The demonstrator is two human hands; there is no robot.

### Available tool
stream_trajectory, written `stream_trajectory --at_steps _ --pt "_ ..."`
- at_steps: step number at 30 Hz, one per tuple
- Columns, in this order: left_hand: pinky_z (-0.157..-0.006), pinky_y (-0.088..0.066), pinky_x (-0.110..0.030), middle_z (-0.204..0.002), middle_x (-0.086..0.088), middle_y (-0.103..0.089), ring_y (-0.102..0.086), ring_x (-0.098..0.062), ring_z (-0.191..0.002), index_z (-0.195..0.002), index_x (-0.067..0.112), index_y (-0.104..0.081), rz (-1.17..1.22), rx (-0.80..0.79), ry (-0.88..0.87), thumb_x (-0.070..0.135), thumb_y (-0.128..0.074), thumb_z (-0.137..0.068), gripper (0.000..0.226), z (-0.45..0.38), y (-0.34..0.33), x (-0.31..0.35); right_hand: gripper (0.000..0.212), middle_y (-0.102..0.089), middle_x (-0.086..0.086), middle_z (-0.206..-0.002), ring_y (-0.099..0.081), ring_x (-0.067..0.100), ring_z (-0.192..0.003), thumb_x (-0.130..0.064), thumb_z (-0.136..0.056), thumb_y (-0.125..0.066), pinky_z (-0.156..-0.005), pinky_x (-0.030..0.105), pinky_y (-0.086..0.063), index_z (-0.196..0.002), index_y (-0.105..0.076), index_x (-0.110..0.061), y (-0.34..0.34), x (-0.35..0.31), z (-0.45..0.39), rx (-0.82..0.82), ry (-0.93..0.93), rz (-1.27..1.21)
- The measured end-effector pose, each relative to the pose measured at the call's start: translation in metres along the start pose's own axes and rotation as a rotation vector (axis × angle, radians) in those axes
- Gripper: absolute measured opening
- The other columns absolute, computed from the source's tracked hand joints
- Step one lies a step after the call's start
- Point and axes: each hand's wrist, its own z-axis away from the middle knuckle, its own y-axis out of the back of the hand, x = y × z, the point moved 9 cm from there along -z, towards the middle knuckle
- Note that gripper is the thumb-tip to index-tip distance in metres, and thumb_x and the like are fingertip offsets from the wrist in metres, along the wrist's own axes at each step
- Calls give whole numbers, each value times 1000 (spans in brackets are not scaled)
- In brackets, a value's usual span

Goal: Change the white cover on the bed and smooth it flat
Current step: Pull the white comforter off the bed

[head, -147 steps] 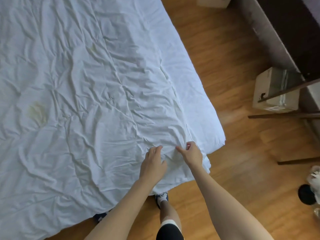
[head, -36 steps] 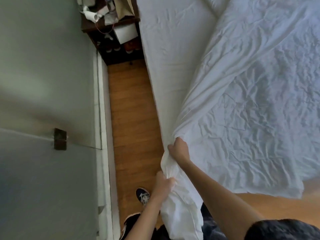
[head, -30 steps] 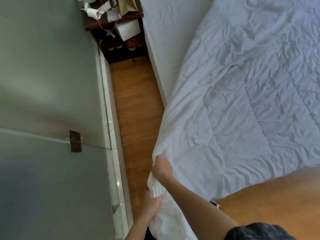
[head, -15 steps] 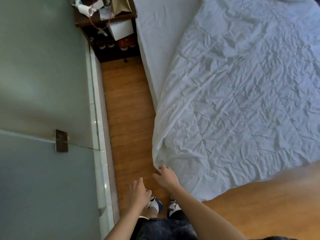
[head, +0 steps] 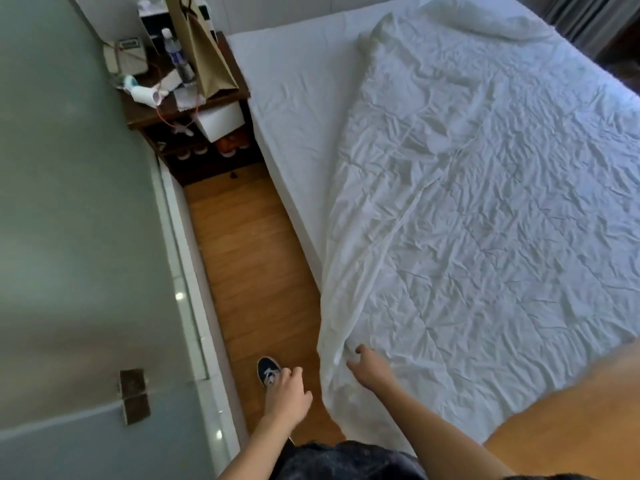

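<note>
1. The white cover [head: 485, 220] lies spread over the bed [head: 298, 98], crumpled, skewed off the near corner.
2. Right hand [head: 369, 370] touches its corner, grip released; left hand [head: 289, 396] hangs empty.
3. Squaring and smoothing remain.

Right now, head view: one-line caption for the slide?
Person at the bed's corner, right hand open by the rumpled white cover, left hand free above the wooden floor.

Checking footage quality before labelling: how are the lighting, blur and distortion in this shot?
Head view: soft daylight on the white cover, creases sharp; wide-angle bending curves the glass door edge; small glare spots there; left hand and right hand slightly soft.
</note>
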Motion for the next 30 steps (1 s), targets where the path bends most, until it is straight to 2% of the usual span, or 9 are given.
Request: stream_trajectory --at_steps 6,10,15,22,26,28,30 --pt "-107 -37 -36 -143 -6 -41 -40 -25 -130 -146 17 -33 -148 56 -76 35 -46 -97 54 -55 131 -44 51 -50 8 -140 -52 22 -124 -36 -98 -47 -100 33 -43 -143 -39 -13 33 -100 -27 34 -1 -95" --pt "-101 -43 -37 -140 -7 -45 -45 -25 -127 -144 17 -35 -176 22 -71 34 -45 -98 50 -97 196 -59 48 -55 9 -134 -55 23 -117 -35 -96 -50 -99 34 -45 -138 -44 -14 51 -143 -49 12 7 -135" --pt "-99 -43 -38 -135 -7 -49 -49 -25 -122 -141 18 -40 -242 -101 -115 34 -43 -98 46 -155 247 -49 42 -57 9 -129 -54 24 -116 -33 -96 -51 -87 28 -40 -132 -48 -13 75 -160 -97 -86 -42 -145" --pt "-94 -45 -30 -135 1 -52 -53 -18 -117 -140 24 -41 -332 -230 -120 38 -41 -99 44 -270 319 -8 43 -55 9 -129 -54 24 -116 -32 -92 -55 -89 28 -42 -129 -50 -11 139 -154 -220 -147 -183 -323" --pt "-100 -43 -29 -135 5 -53 -52 -14 -122 -137 27 -44 -405 -273 -89 39 -46 -96 42 -349 362 33 41 -55 9 -132 -54 23 -117 -32 -95 -54 -90 27 -42 -131 -49 -12 209 -132 -309 -26 -315 -515" --pt "-102 -41 -26 -133 9 -54 -52 -9 -122 -135 31 -45 -415 -256 -99 42 -48 -94 42 -388 384 61 45 -53 10 -134 -54 24 -117 -32 -96 -52 -89 30 -43 -136 -46 -13 257 -117 -344 149 -377 -625" --pt "-100 -40 -23 -129 11 -55 -52 -6 -118 -134 33 -46 -415 -262 -146 43 -49 -93 43 -427 397 92 50 -47 14 -139 -49 30 -123 -31 -95 -54 -97 37 -41 -140 -42 -11 313 -89 -375 384 -449 -707"
